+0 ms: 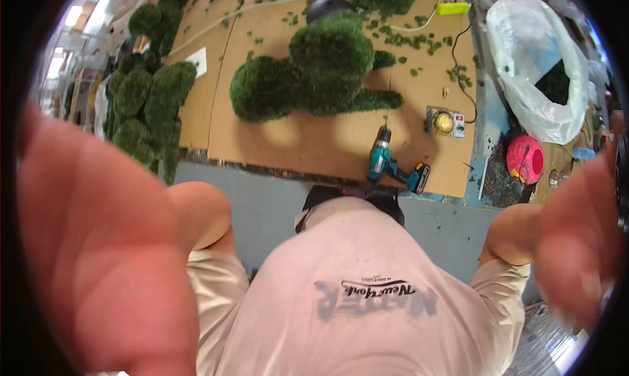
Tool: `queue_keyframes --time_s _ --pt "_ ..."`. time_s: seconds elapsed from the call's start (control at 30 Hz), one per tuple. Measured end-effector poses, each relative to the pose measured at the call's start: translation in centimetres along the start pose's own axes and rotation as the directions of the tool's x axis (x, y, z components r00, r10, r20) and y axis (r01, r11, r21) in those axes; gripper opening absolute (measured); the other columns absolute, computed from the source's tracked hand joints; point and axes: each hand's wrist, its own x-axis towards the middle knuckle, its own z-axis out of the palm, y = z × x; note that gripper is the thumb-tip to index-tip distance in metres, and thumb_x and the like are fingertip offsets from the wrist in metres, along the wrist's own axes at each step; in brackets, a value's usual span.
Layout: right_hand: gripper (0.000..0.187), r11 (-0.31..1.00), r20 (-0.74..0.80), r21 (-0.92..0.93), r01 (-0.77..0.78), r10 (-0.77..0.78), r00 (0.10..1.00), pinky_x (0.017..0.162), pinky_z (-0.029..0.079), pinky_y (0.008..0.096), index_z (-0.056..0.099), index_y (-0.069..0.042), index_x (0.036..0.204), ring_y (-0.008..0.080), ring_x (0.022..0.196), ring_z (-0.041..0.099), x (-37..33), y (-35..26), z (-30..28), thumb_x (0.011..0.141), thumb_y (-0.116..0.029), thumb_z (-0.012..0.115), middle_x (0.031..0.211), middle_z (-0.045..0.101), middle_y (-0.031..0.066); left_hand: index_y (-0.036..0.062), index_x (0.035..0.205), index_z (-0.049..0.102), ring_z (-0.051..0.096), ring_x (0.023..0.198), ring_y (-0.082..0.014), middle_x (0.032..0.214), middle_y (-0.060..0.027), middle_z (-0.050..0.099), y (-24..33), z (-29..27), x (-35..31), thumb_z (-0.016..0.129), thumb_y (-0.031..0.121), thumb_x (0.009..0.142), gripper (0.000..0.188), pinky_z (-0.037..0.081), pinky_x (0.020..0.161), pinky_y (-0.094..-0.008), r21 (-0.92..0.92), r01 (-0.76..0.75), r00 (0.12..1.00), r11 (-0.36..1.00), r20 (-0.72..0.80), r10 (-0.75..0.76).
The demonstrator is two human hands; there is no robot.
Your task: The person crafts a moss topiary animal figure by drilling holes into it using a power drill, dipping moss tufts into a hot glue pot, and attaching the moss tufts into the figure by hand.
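Note:
Both my hands are raised very near the camera, away from the table. My left hand [111,251] fills the left side as a large, blurred shape, and its fingertips run out of view. My right hand [580,238] is at the right edge, partly cut off, with a thumb-like tip pointing down. Whether either one holds anything is hidden. On the cardboard-covered table [295,150] lies a figure covered in green artificial grass [314,68], made of rounded lobes. A teal and black cordless drill [386,161] rests at the table's near edge.
More green grass-covered figures [147,94] stand at the left. Right of the drill is a small control box [445,122] with a cable. A white plastic bag [504,68] and a pink round object [525,160] sit at the right. Green scraps [419,45] litter the table.

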Motion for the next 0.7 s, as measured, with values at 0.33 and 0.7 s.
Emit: queue_keyframes --time_s 0.33,0.7 --pt "0.061 0.945 0.012 -0.327 -0.026 0.032 0.999 0.106 0.046 0.0538 0.049 0.020 0.139 0.0438 0.118 0.062 0.5 -4.9 -9.2 0.102 -0.028 0.056 0.130 0.061 0.0366 0.0204 0.153 0.044 0.056 0.124 -0.0373 0.149 -0.0132 0.052 -4.2 -18.6 -5.1 0.057 0.058 0.102 0.065 0.048 0.101 -0.0548 0.009 -0.077 0.996 0.997 0.033 0.077" --pt "0.062 0.858 0.000 -0.487 0.165 -0.188 0.982 0.108 0.045 0.0551 0.048 0.020 0.140 0.0443 0.118 0.062 5.3 0.8 4.7 0.103 -0.029 0.055 0.131 0.061 0.0365 0.0211 0.151 0.047 0.054 0.126 -0.0392 0.149 -0.0134 0.051 -6.0 -21.7 -6.3 0.059 0.055 0.102 0.061 0.046 0.102 -0.0557 0.276 -0.302 0.953 0.912 0.100 0.285"
